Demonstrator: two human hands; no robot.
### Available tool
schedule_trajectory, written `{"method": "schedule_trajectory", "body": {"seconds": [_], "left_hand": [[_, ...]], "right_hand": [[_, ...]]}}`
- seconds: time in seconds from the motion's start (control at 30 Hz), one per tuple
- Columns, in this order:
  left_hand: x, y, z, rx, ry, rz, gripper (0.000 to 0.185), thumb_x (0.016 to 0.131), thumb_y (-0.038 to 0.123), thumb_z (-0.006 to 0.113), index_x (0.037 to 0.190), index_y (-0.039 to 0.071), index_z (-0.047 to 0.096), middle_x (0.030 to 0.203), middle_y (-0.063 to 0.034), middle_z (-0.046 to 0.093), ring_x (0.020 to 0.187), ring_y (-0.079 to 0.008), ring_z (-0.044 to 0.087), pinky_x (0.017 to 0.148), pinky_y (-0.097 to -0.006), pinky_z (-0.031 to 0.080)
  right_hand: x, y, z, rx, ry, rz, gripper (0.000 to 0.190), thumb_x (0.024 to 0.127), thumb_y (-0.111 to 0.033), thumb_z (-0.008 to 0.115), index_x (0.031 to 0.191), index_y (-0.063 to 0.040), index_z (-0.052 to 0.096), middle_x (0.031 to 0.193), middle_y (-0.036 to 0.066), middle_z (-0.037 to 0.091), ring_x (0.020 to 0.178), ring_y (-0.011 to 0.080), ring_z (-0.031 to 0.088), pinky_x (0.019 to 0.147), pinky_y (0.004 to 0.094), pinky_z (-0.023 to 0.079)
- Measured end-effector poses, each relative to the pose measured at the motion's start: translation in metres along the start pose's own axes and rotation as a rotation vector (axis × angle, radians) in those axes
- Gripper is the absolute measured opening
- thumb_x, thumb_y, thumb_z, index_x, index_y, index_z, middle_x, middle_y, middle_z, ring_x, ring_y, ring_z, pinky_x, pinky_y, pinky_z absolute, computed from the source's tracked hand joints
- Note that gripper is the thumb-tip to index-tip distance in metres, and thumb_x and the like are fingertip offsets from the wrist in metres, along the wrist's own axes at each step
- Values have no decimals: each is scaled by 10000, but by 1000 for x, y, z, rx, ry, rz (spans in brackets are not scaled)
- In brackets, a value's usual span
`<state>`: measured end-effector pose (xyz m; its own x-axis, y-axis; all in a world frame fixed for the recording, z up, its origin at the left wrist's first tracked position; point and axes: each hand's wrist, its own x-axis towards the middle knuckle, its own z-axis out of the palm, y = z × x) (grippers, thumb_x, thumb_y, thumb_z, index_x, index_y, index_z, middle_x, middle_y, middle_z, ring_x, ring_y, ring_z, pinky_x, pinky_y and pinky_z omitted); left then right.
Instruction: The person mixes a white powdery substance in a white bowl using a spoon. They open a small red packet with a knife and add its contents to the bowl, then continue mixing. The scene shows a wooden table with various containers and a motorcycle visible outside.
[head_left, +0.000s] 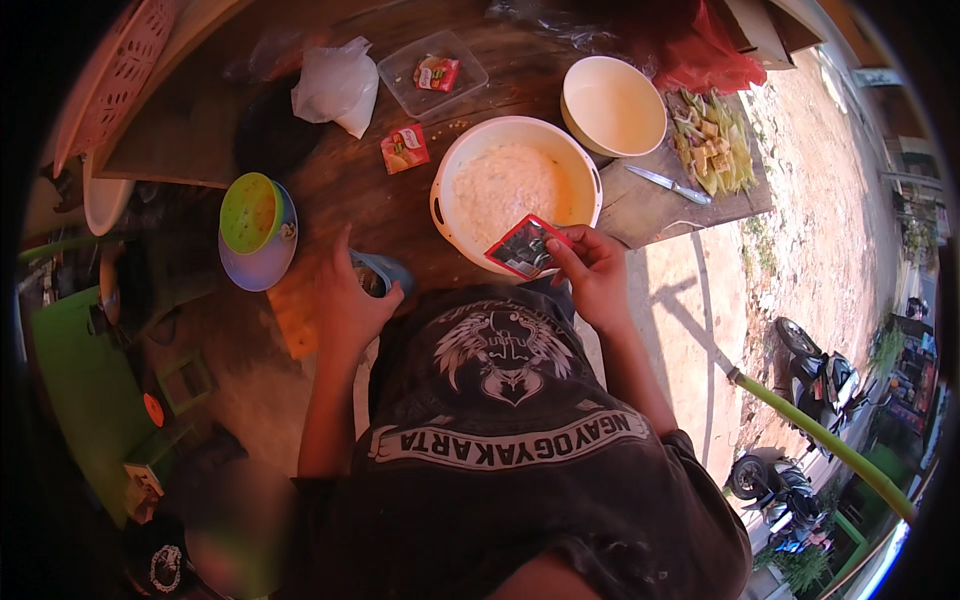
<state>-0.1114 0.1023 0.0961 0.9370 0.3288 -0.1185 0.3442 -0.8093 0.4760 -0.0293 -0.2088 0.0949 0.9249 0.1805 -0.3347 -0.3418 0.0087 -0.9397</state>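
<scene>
Between the fingers and thumb of my right hand is a small red-edged seasoning sachet, held over the near rim of a white plastic basin of pale, lumpy batter. My left hand curves, thumb and fingers apart, around a blue-grey cup-like container at the table's near edge; whether it grips the container I cannot tell. Left of it, a green bowl sits on a pale purplish plate. Beyond the basin, a red sachet lies on the wooden table.
A clear plastic tub holds another sachet; beside it stands a white-filled plastic bag. A cream bowl, a knife and husks with yellow pieces are at the right. Another person is at lower left.
</scene>
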Motion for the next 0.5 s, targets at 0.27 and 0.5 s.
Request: {"method": "schedule_trajectory", "body": {"seconds": [0.27,0.5], "left_hand": [[49,-15,-1,152,112,24,1024,656,404,910,1518,112,440,1326,-207,611,1246,-381,573,1070,-507,426],[35,68,-7,-440,90,487,394,808,182,868,1161,56,748,1190,-141,731,1095,-300,703,952,-416,543]], "right_hand": [[-7,3,-1,-466,162,-361,112,965,-76,712,1037,8,728,967,110,783,878,177,756,740,317,586],[-13,1,2,-117,165,-411,101,983,6,648,1063,19,708,1029,124,782,968,179,745,851,310,582]]}}
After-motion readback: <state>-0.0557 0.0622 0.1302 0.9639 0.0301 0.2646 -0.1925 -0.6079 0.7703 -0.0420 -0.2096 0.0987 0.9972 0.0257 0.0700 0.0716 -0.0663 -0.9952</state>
